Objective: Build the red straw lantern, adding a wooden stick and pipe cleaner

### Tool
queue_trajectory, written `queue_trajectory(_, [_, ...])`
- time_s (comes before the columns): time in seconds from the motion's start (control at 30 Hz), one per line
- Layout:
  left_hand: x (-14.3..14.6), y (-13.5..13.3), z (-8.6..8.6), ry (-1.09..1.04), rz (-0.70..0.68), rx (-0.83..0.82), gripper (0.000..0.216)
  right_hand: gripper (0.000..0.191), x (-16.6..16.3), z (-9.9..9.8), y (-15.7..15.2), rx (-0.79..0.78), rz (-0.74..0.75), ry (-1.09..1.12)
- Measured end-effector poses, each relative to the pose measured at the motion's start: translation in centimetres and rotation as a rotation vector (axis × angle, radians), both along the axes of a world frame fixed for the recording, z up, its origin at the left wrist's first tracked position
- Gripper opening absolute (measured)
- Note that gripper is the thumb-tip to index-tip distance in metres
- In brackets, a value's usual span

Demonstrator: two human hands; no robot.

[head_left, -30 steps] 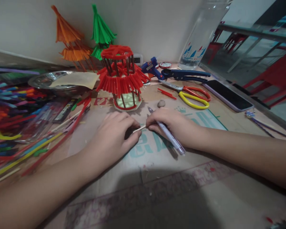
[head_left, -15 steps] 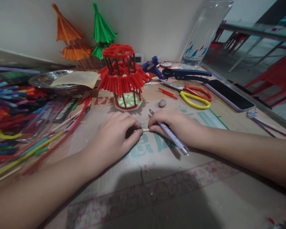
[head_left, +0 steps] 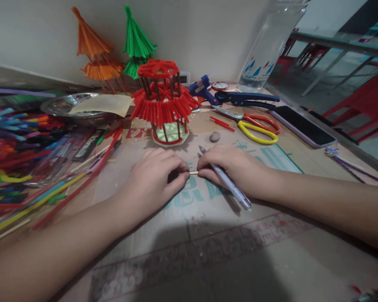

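Between my hands, close above the work surface, lies a short thin pale stick [head_left: 193,173]. My left hand [head_left: 157,174] pinches its left end between thumb and fingertips. The other end is pinched by my right hand [head_left: 234,167], which also has a pen [head_left: 229,184] tucked slantwise across its fingers, tip pointing up and left. Behind my left hand stands a red pipe-cleaner tower [head_left: 164,105] with brown posts and a pale base. A small grey lump [head_left: 214,136] sits just beyond my right hand.
Scissors [head_left: 258,130], blue cutters [head_left: 248,99], a glue gun [head_left: 204,89] and a phone [head_left: 304,126] lie back right, near a bottle [head_left: 258,58]. Pipe cleaners [head_left: 15,159] and a metal plate [head_left: 56,105] fill the left. Orange [head_left: 94,37] and green [head_left: 137,40] models stand behind.
Both hands keep their pinch on the stick and have barely moved. The whole view has shifted very slightly.
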State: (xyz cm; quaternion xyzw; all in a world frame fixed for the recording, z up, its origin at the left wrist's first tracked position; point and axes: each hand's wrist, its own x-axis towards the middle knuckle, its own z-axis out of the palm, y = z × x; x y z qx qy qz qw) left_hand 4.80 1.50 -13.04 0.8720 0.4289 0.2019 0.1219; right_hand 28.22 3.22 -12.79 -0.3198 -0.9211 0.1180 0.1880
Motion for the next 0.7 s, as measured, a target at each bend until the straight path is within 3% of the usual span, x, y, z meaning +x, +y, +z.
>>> queue_trajectory(0.43, [0.12, 0.0, 0.13, 0.019, 0.001, 0.023, 0.015, 0.014, 0.25, -0.16, 0.38, -0.094, -0.088, 0.049])
queue_trajectory(0.7, [0.09, -0.06, 0.03, 0.006, 0.003, 0.038, 0.011, 0.014, 0.45, -0.28, 0.61, -0.065, -0.079, 0.026])
